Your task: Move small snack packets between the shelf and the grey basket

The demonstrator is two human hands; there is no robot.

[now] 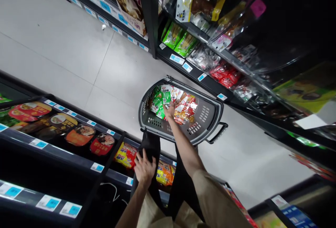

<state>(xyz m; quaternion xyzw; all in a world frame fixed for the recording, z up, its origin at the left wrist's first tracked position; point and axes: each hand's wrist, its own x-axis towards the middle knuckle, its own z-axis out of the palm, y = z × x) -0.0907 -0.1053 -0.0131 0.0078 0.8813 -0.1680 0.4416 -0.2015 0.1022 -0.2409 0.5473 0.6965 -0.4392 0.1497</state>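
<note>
My right hand [170, 110] reaches down into a grey shopping basket [169, 130] on the floor. Its fingers are closed at the lower edge of a small green-and-white snack packet [166, 94]. Around that hand lie more green packets [157, 101] on the left and a heap of red, white and orange packets [186, 106] on the right. My left hand [145, 168] rests on my dark-trousered leg with its fingers spread and holds nothing. Beside it, on the shelf, is a yellow-and-red noodle packet [127, 155].
Shelves line both sides of the tiled aisle floor [65, 49]. On the left stand packaged bowls [80, 135] behind price tags. Bins of small snack packets [227, 76] are close along the basket's right. The basket's handle [219, 133] sticks out at its right end.
</note>
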